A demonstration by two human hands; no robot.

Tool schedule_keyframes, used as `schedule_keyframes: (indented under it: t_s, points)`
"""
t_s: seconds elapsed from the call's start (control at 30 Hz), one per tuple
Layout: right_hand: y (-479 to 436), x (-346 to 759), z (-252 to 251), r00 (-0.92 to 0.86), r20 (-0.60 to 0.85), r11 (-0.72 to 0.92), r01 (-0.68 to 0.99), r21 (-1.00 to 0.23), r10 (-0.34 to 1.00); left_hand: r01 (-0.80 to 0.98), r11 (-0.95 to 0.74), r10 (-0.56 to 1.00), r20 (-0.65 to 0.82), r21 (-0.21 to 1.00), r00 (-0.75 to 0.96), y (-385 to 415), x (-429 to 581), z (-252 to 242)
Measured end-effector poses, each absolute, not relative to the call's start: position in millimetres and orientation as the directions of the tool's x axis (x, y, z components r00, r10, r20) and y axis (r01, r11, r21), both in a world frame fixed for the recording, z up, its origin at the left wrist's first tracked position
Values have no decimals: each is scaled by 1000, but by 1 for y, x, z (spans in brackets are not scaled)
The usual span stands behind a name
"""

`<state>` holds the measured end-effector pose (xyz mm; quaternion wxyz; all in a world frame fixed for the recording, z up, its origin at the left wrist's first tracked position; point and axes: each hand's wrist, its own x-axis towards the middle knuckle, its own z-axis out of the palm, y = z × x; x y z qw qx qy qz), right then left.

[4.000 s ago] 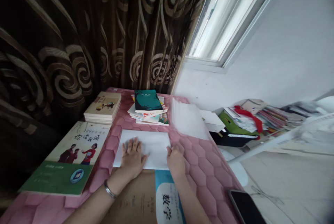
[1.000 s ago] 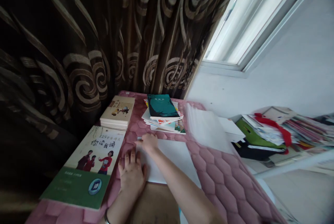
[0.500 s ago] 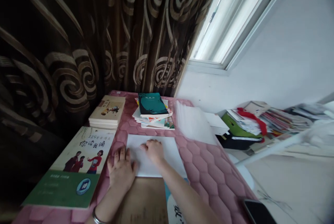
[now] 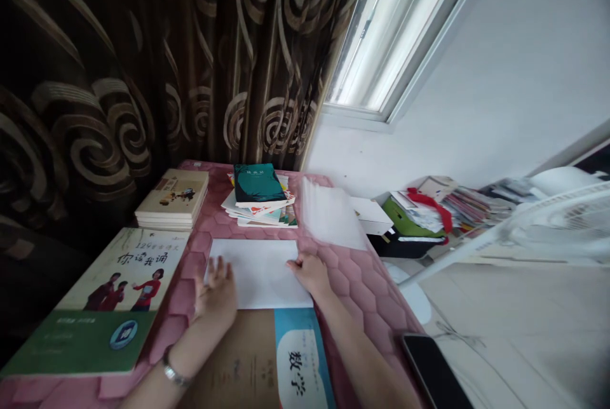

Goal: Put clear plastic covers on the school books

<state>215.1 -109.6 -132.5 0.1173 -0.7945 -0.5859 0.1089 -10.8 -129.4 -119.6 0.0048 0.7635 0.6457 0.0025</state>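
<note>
A blank white sheet of paper (image 4: 267,272) lies flat, its near edge meeting a brown cover (image 4: 241,358) with a blue-and-white strip bearing large Chinese characters. My left hand (image 4: 216,295) is at the paper's left edge, fingers spread; a silver bracelet is on that wrist. Whether its fingertips press on the sheet I cannot tell. At the right edge of the paper, my right hand (image 4: 311,274) has its fingers curled in, thumb and finger closed on the margin.
Left of the hands lies a large green-and-cream book (image 4: 102,307), with a stack of beige books (image 4: 174,199) behind it. A teal book (image 4: 258,183) tops another pile. Clear plastic sleeves (image 4: 331,215) lie at the right. A black phone (image 4: 433,371) and a white fan (image 4: 538,225) are further right.
My right hand has moved from the middle of the paper to its right edge. My left hand's fingers have lifted and spread a little. The view has shifted slightly right.
</note>
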Motion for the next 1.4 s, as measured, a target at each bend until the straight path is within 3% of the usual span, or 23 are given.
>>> schedule_keyframes:
  t_s: [0.07, 0.17, 0.43, 0.63, 0.87, 1.03, 1.2, 1.4]
  points:
    - [-109, 215, -132, 286, -39, -284, 905, -317, 957, 940, -331, 932, -127, 81, 339, -132, 27, -110]
    - [-108, 220, -130, 273, -59, -278, 908, -312, 960, 858, -468, 863, -102, 211, 495, -136, 80, -111]
    - [-88, 243, -120, 309, -91, -322, 910, -260, 947, 826, -484, 867, 32, 291, 497, -133, 102, -148]
    - [-61, 240, -120, 391, -76, -398, 894, -204, 917, 835, -475, 872, 23, 279, 489, -135, 101, -138]
    - [-92, 242, -120, 316, -103, -330, 924, -191, 943, 832, -467, 870, -15, 298, 493, -135, 101, -137]
    - [-87, 239, -119, 374, -89, -384, 906, -179, 923, 837, -462, 870, -33, 294, 491, -136, 102, -135]
    - [-55, 229, -115, 455, -71, -459, 869, -186, 888, 841, -454, 877, -17, 295, 480, -135, 102, -136]
    - [-81, 229, -119, 404, -94, -415, 883, -219, 910, 832, -454, 871, -37, 319, 490, -135, 99, -132]
